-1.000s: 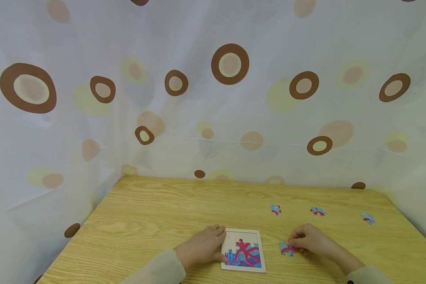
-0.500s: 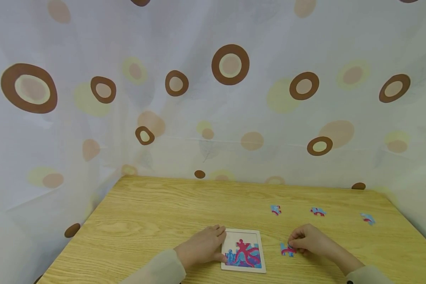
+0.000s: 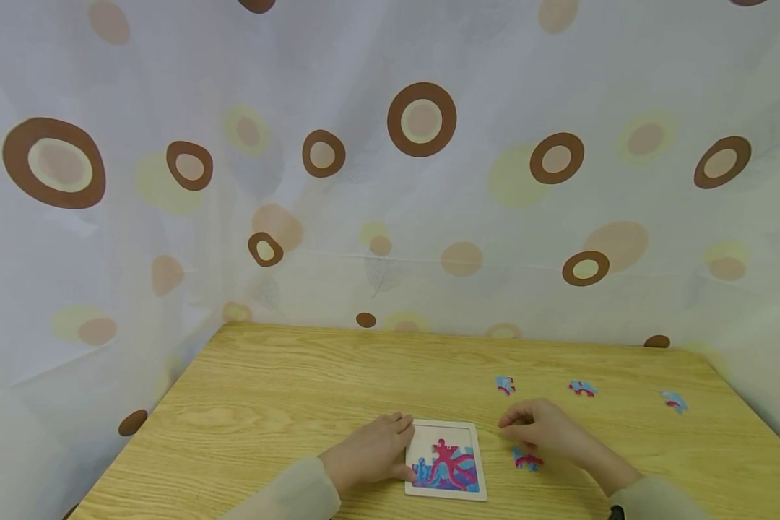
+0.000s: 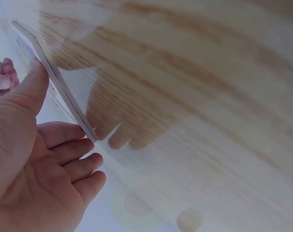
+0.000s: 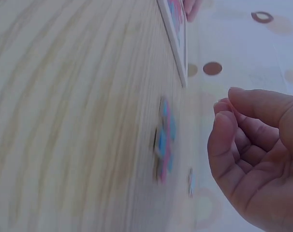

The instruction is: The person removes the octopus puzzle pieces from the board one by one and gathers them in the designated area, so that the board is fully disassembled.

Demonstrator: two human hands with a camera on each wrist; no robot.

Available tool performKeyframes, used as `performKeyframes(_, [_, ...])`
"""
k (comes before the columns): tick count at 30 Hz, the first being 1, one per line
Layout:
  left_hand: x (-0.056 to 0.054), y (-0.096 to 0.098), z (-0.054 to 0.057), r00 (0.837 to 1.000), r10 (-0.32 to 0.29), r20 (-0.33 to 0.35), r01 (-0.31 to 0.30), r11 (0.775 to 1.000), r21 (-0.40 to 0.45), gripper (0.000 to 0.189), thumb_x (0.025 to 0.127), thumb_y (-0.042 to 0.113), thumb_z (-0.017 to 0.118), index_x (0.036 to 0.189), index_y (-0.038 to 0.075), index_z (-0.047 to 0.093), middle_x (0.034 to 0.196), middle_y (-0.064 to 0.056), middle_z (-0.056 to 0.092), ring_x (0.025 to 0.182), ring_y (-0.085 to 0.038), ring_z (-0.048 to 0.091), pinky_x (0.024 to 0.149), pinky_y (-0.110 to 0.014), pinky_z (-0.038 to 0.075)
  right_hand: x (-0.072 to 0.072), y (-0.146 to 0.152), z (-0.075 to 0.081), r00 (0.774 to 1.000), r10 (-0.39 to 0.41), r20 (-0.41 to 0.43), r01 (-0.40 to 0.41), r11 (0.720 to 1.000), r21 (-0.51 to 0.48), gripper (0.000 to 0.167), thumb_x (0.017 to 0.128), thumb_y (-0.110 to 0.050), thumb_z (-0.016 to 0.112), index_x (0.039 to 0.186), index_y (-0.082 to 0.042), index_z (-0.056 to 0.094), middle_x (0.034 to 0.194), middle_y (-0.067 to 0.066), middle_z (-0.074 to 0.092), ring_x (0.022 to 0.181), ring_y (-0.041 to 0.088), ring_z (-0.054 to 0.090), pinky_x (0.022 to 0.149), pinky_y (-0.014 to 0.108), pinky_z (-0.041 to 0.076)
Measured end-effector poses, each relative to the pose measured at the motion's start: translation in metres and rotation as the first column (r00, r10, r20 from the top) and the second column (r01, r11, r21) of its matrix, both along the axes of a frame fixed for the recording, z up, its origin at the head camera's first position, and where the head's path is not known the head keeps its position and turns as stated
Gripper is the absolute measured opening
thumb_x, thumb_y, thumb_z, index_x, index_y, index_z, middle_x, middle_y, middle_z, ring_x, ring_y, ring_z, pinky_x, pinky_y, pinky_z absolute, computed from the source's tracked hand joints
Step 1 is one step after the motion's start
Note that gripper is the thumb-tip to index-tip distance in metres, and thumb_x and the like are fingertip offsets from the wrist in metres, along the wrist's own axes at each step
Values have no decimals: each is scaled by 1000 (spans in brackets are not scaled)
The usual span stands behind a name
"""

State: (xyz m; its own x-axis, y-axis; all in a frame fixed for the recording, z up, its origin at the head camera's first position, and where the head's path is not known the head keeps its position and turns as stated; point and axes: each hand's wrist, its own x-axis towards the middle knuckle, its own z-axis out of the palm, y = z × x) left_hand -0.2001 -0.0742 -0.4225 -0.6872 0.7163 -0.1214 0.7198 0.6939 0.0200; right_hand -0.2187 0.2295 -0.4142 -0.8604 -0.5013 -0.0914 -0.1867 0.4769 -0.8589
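A white square puzzle tray (image 3: pixel 479 469) lies at the front middle of the table in the head view, its lower part filled with a pink octopus picture on blue and purple. My left hand (image 3: pixel 378 451) rests along the tray's left edge, thumb over the frame and fingertips by the far corner. In the left wrist view this hand (image 4: pixel 45 159) has loosely bent fingers. To the tray's right, my right hand (image 3: pixel 546 432) hovers with loosely curled fingers. Nothing shows between thumb and fingers of the right hand (image 5: pixel 257 150) in its wrist view. Below it lies a blue-and-pink jigsaw piece (image 3: pixel 526 459).
Farther back on the wooden table (image 3: pixel 286 390) lie a jigsaw piece (image 3: pixel 505 384), a second piece (image 3: pixel 583 388) and a third piece (image 3: pixel 674 401) toward the right. A pale curtain (image 3: pixel 338 289) with brown and yellow spots surrounds the table's back and sides.
My right hand has let go of the near jigsaw piece and moved up and left, toward the tray. The piece stays on the table. My left hand and the tray have not moved.
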Motion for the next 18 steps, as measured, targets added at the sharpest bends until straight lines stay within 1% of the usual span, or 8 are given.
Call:
performKeyframes(5, [0, -1, 0, 1000, -10, -12, 10, 1000, 8, 72, 85, 54, 51, 135, 2, 45, 139, -11, 40, 129, -22, 35, 106, -28, 28, -1, -22, -1, 999, 43, -21, -44, 999, -17, 19, 90, -11, 59, 99, 6, 63, 74, 7, 57, 53, 11, 45, 45, 21, 41])
performKeyframes(10, [1, -1, 0, 1000, -12, -24, 12, 1000, 12, 72, 85, 55, 50, 134, 2, 45, 139, -11, 41, 128, -22, 36, 105, -28, 28, -1, -43, -5, 996, 86, -3, -86, 995, -50, 19, 89, -8, 59, 100, 8, 62, 75, 5, 56, 54, 10, 44, 46, 18, 39])
performKeyframes(18, [1, -1, 1, 1000, -9, -19, 9, 1000, 22, 72, 86, 56, 49, 134, 2, 45, 139, -11, 41, 128, -23, 36, 106, -28, 28, 1, -67, -12, 995, 102, 8, -102, 995, -7, 16, 86, -6, 63, 99, 2, 63, 75, 2, 56, 58, 11, 49, 48, 19, 45])
